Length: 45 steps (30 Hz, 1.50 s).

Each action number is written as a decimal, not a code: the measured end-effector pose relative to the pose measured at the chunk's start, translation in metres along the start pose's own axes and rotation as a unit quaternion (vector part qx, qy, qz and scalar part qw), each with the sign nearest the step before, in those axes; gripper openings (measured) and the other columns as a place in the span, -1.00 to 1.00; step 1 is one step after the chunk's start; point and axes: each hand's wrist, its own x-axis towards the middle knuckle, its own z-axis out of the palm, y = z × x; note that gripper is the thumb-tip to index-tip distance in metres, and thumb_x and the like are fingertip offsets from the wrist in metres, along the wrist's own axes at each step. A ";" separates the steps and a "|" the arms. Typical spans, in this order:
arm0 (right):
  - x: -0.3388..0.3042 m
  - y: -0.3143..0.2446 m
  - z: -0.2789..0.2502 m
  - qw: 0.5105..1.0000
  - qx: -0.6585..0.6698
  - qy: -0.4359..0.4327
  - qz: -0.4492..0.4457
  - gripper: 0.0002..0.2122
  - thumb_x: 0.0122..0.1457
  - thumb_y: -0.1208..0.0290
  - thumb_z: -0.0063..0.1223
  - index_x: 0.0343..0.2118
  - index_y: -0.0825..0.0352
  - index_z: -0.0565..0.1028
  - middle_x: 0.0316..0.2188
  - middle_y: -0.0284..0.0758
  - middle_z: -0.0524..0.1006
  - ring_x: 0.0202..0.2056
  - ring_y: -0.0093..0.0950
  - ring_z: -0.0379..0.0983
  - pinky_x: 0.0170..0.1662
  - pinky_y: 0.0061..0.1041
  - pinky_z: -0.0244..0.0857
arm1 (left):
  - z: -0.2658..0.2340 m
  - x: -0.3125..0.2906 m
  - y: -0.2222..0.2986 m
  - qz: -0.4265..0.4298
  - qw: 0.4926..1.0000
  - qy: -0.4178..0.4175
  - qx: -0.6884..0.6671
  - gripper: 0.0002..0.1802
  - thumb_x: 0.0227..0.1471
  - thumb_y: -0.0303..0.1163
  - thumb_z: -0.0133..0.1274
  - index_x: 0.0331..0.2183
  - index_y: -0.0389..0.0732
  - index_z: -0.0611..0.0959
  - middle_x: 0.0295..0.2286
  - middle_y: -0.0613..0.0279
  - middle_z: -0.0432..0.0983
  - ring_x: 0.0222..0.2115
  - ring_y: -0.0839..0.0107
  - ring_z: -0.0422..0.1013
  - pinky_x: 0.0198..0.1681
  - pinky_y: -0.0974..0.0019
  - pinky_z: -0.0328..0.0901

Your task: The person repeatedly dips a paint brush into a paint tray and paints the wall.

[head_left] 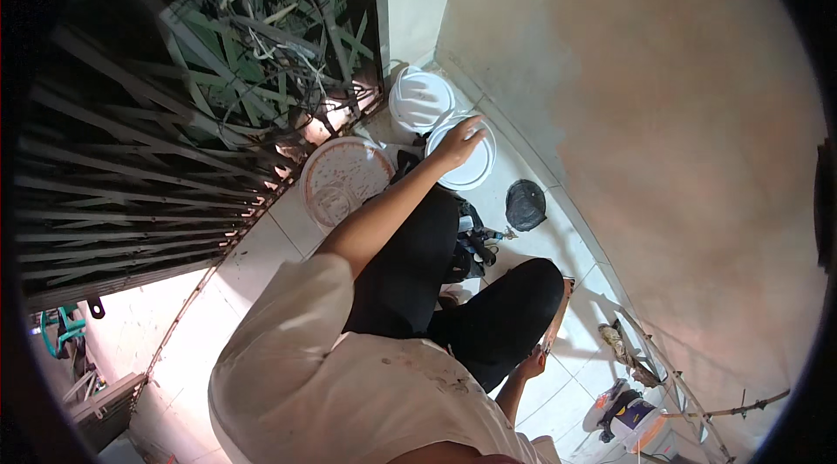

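Observation:
My left arm stretches forward, and my left hand (460,143) lies over a round white bucket lid (466,170), fingers slightly apart, with nothing visible in them. Directly behind it stands another white bucket (420,98) with a ridged top. Lower right, beside my bent knee, my right hand (530,365) is closed, fingers curled in. Whatever it holds is too small to make out, next to a narrow brownish shape by my leg. A wide round basin (349,172), splattered reddish brown inside, sits left of the lidded bucket.
A folding metal gate (157,150) with tangled wires runs along the left. A plastered wall (663,115) rises on the right. On the tiled floor lie a dark round object (526,205) and a black bag (471,248). A paint tub (635,420) stands lower right beside sticks.

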 end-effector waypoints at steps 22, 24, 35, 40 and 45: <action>0.034 -0.114 -0.044 0.972 0.149 -0.023 -0.180 -0.80 0.22 0.29 0.01 -0.32 0.34 0.52 -0.55 -0.34 0.54 -0.58 -0.57 0.45 -0.58 -0.64 0.27 | -0.026 0.008 -0.046 0.148 0.912 -0.001 0.382 -0.40 0.09 -0.16 -0.02 0.13 -0.15 0.33 0.18 -0.03 0.10 0.22 0.00 -0.01 0.22 -0.05 -0.05; 0.039 -0.171 -0.053 0.962 0.145 -0.020 -0.232 -0.81 0.23 0.30 0.00 -0.29 0.34 0.52 -0.49 -0.33 0.55 -0.53 -0.58 0.45 -0.50 -0.62 0.30 | -0.002 -0.003 -0.048 0.137 0.919 -0.001 0.370 -0.37 0.12 -0.13 -0.08 0.18 -0.12 0.26 0.20 -0.02 0.06 0.23 0.00 -0.02 0.24 -0.07 -0.10; -0.090 -0.481 0.210 0.805 0.015 -0.335 -0.490 -0.73 0.24 0.42 -0.03 -0.07 0.47 0.48 -0.34 -0.25 0.57 -0.39 -0.51 0.52 -0.29 -0.55 0.40 | -0.005 0.003 -0.027 0.116 0.913 -0.015 0.390 -0.29 0.11 0.00 -0.10 0.21 -0.10 0.21 0.16 0.04 0.18 0.23 0.08 0.01 0.25 -0.05 -0.14; -0.184 -0.572 0.328 0.706 -0.017 -0.411 -0.576 -0.79 0.23 0.43 0.01 -0.19 0.46 0.54 -0.42 -0.29 0.56 -0.43 -0.55 0.51 -0.33 -0.60 0.40 | -0.004 -0.002 -0.030 0.105 0.914 -0.006 0.392 -0.29 0.09 0.04 -0.07 0.19 -0.08 0.24 0.17 0.07 0.17 0.23 0.13 0.01 0.27 -0.01 -0.16; -0.253 -0.666 0.378 0.618 -0.017 -0.380 -0.688 -0.79 0.20 0.38 0.06 -0.24 0.45 0.55 -0.51 -0.34 0.53 -0.48 -0.60 0.49 -0.39 -0.63 0.38 | -0.009 -0.003 -0.022 0.112 0.922 0.011 0.370 -0.32 0.09 0.02 -0.04 0.17 -0.09 0.29 0.18 0.08 0.16 0.22 0.15 0.04 0.27 0.02 -0.14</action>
